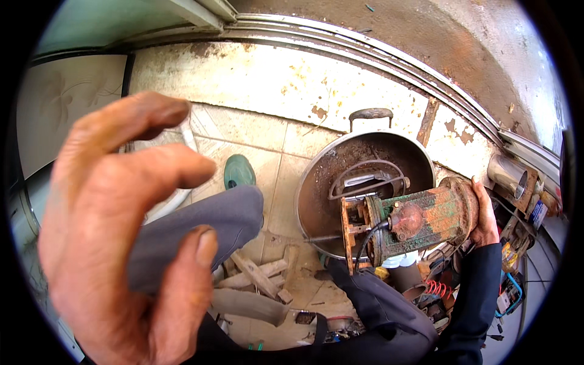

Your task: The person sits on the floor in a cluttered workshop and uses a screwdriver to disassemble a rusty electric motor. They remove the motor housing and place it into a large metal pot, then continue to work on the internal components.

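Observation:
My left hand point(112, 225) is raised close to the camera at the left, with its fingers bent and apart and nothing between them. At the right, my right hand point(484, 216) grips the far right end of a rusty green electric motor point(435, 213). The motor lies on its side over the right rim of a large round metal pot point(302, 210). A black cable point(365, 243) loops from its reddish terminal box point(406, 220) toward the rusty end plate point(348, 234) at its left. Inside the pot rests a bent metal rod loop point(371, 163).
Wooden pieces point(258, 274) lie on the tiled floor near a grey tube point(252, 306). At the right is a clutter of parts, including a red coiled hose point(439, 288) and a metal cylinder point(510, 173). A sliding-door track point(340, 38) runs across the back.

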`<state>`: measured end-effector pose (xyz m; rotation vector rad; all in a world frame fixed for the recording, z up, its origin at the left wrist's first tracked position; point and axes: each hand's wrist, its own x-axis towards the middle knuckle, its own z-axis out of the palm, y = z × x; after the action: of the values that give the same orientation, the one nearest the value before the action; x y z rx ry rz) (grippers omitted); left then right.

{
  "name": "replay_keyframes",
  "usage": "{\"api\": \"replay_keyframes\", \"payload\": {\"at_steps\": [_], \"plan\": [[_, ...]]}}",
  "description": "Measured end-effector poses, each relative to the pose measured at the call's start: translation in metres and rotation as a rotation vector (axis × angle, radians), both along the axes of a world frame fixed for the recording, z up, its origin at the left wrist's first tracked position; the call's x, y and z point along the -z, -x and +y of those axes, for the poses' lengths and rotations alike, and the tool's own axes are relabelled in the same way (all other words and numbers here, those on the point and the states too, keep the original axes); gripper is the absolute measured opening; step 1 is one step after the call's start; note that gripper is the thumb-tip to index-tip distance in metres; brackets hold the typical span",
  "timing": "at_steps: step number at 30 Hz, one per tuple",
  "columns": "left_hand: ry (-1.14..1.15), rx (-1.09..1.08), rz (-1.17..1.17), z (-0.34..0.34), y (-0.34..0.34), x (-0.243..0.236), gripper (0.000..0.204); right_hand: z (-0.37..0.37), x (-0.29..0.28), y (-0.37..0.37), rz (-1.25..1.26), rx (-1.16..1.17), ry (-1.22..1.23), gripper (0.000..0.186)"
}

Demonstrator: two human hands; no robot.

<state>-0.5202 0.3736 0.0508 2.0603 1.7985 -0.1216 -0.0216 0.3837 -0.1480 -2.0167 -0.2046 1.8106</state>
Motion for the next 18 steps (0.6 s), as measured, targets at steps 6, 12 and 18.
{"api": "replay_keyframes", "payload": {"at_steps": [6,12,18], "plan": [[-0.251,0.116,0.148,-0.024,0.010,-0.021,0.038,-0.037,-0.022,-0.013,0.147,-0.055,-0.292,0.055],[-0.497,0.132,-0.203,-0.044,0.004,-0.025,0.026,-0.062,-0.034,0.024,-0.178,-0.147,-0.376,0.045],[-0.474,0.107,-0.278,-0.040,0.014,-0.019,0.024,-0.068,-0.025,0.040,-0.556,-0.186,-0.499,0.067]]}}
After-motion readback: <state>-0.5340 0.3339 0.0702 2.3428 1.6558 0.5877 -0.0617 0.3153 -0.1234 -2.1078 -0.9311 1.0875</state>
